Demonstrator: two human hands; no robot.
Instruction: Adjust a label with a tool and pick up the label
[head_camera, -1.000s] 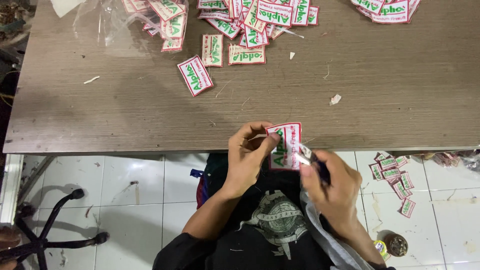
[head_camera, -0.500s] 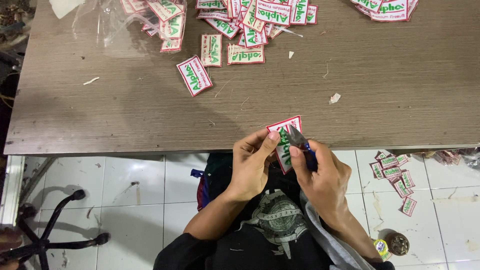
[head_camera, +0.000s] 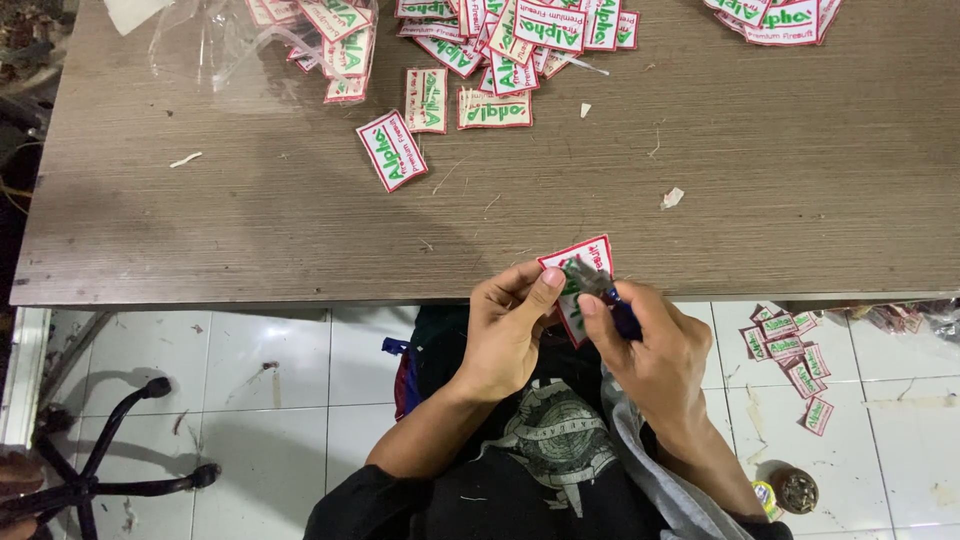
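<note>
Head view, item list. Left hand: thumb and fingers pinched on a white patch with red border, held over the table edge. Right hand: closed around a small dark-handled tool, tip now on the patch face after shifting leftward; trimming appears under way. Loose patches heaped across table.

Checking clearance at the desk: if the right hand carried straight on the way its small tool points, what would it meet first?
The right hand points its tool up-left at the patch the left hand pinches. It would meet that patch first; beyond it, probably the table edge, though depth is unclear.
</note>
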